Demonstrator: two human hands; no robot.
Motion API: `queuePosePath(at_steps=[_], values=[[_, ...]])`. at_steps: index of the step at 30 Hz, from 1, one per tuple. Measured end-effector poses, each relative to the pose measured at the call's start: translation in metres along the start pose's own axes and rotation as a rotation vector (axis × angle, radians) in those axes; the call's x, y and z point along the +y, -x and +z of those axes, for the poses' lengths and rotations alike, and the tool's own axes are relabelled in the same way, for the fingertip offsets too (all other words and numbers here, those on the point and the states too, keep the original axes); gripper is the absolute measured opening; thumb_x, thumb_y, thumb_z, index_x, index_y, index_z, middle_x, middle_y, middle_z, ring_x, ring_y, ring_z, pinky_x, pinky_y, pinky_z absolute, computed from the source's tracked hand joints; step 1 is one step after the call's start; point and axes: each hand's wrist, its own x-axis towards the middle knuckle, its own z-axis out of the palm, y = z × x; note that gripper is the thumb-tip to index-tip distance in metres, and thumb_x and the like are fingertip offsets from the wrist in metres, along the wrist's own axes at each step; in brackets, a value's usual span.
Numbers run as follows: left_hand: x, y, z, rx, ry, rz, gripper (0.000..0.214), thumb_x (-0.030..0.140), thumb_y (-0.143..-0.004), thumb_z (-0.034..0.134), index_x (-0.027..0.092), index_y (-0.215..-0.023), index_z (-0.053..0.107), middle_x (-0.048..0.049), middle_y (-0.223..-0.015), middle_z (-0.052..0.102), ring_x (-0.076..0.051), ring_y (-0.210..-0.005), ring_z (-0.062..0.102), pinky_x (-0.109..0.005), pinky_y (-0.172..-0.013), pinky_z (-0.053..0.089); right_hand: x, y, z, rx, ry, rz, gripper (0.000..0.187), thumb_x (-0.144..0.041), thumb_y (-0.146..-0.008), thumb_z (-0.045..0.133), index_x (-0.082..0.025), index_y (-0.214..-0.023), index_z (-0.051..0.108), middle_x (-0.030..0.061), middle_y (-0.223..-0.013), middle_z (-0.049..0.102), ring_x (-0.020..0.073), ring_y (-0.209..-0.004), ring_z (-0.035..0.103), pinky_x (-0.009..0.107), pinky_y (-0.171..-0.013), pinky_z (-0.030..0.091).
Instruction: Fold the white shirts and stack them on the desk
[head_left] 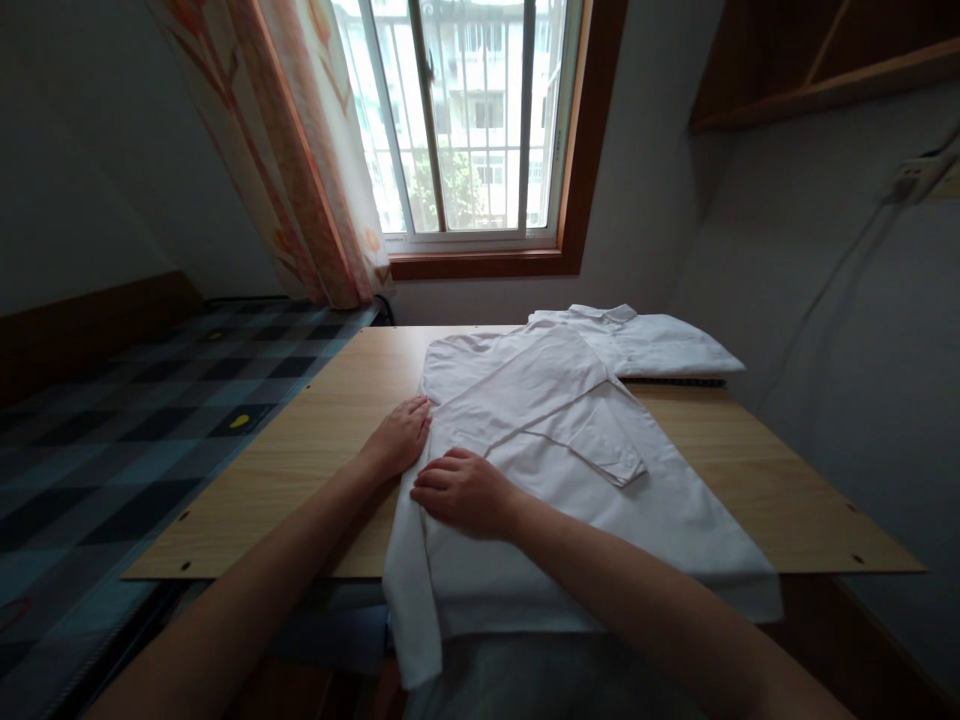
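Note:
A white long-sleeved shirt (540,560) lies spread on the wooden board, its lower edge hanging over the near side. One sleeve is laid slantwise across the body, its cuff (628,468) on the right. The other sleeve (414,600) runs down the left edge, and its end hangs off the board. My left hand (401,436) rests at the shirt's left edge, fingers stretched out and touching the cloth. Just nearer and to the right, my right hand (469,492) lies palm down on the shirt beside that sleeve, fingers extended and slightly bent.
The wooden board (780,480) serves as the work surface. At its back right is a folded white shirt (660,345). A bed with a checked cover (150,430) stands on the left. Behind are a window (465,130) and a patterned curtain (300,150).

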Motion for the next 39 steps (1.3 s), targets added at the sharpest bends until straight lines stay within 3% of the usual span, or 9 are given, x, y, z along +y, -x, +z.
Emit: queuePosePath(at_steps=[6,10,14,20,27,30,34,37,39], values=[[0.003,0.004,-0.006,-0.005,-0.018,-0.007,0.047,0.027,-0.096,0.031,0.007,-0.131,0.056,-0.0177,-0.14,0.055,-0.026,-0.133,0.047,-0.046,-0.117,0.033,-0.002,0.001,0.0,-0.001,0.023,-0.028,0.019,-0.021,-0.1,0.046,-0.02,-0.096,0.064,0.0067,-0.099,0.067,0.0167,-0.094,0.057,0.032,-0.081,0.039],[0.004,0.005,-0.011,0.006,-0.075,-0.023,0.045,0.019,-0.092,0.035,0.008,-0.129,0.059,-0.0164,-0.137,0.058,-0.026,-0.133,0.048,-0.044,-0.116,0.034,-0.005,0.0,0.001,-0.069,0.06,-0.055,0.018,-0.024,-0.1,0.045,-0.02,-0.098,0.063,0.0058,-0.104,0.068,0.0164,-0.088,0.057,0.032,-0.079,0.039],[0.006,0.005,-0.016,-0.059,-0.082,-0.063,0.044,0.018,-0.092,0.036,0.009,-0.124,0.063,-0.0156,-0.133,0.062,-0.025,-0.128,0.053,-0.04,-0.113,0.037,-0.007,-0.001,0.001,-0.112,0.052,-0.046,0.021,-0.028,-0.101,0.044,-0.022,-0.106,0.063,0.0047,-0.109,0.068,0.0161,-0.089,0.058,0.031,-0.079,0.04],[0.008,0.0,-0.017,-0.131,-0.054,-0.091,0.048,0.025,-0.096,0.029,0.006,-0.125,0.063,-0.0177,-0.132,0.062,-0.025,-0.126,0.055,-0.035,-0.113,0.036,-0.005,0.001,0.001,-0.142,0.009,-0.1,0.02,-0.027,-0.099,0.047,-0.02,-0.102,0.066,0.0067,-0.106,0.07,0.0174,-0.091,0.057,0.032,-0.081,0.04],[0.005,0.002,0.001,-0.218,-0.04,-0.189,0.062,0.038,-0.099,0.026,0.002,-0.148,0.036,-0.0189,-0.157,0.032,-0.028,-0.147,0.027,-0.046,-0.12,0.02,-0.001,-0.001,-0.015,-0.159,-0.093,-0.047,0.02,-0.023,-0.09,0.056,-0.023,-0.106,0.069,0.0033,-0.105,0.072,0.019,-0.102,0.057,0.034,-0.09,0.039],[0.005,0.001,0.001,-0.288,-0.056,-0.209,0.065,0.042,-0.099,0.023,0.005,-0.151,0.03,-0.0161,-0.16,0.026,-0.028,-0.149,0.021,-0.048,-0.121,0.015,0.028,0.018,-0.04,-0.081,-0.138,0.145,0.026,-0.016,-0.085,0.058,-0.024,-0.106,0.071,0.0017,-0.112,0.072,0.0179,-0.107,0.059,0.033,-0.094,0.04],[0.006,-0.004,-0.001,-0.339,-0.094,-0.222,0.065,0.043,-0.098,0.022,0.009,-0.154,0.026,-0.013,-0.161,0.023,-0.025,-0.15,0.017,-0.046,-0.122,0.013,0.091,0.082,-0.076,0.013,0.042,0.68,0.028,-0.021,-0.088,0.056,-0.018,-0.112,0.07,0.0093,-0.115,0.072,0.0227,-0.108,0.062,0.036,-0.097,0.043],[0.004,-0.01,-0.002,-0.349,-0.108,-0.223,0.065,0.043,-0.098,0.023,0.008,-0.153,0.027,-0.0138,-0.161,0.024,-0.025,-0.15,0.018,-0.045,-0.122,0.012,0.135,0.139,-0.096,-0.07,0.235,1.043,0.037,-0.021,-0.087,0.056,-0.013,-0.122,0.066,0.0152,-0.121,0.069,0.0267,-0.113,0.061,0.036,-0.097,0.044],[-0.001,-0.017,-0.004,-0.326,-0.091,-0.206,0.063,0.044,-0.097,0.029,0.01,-0.149,0.037,-0.0152,-0.159,0.031,-0.026,-0.148,0.025,-0.045,-0.121,0.015,0.156,0.168,-0.104,-0.125,0.27,1.219,0.036,-0.022,-0.088,0.055,-0.013,-0.121,0.067,0.015,-0.118,0.07,0.0266,-0.111,0.063,0.033,-0.093,0.046]])
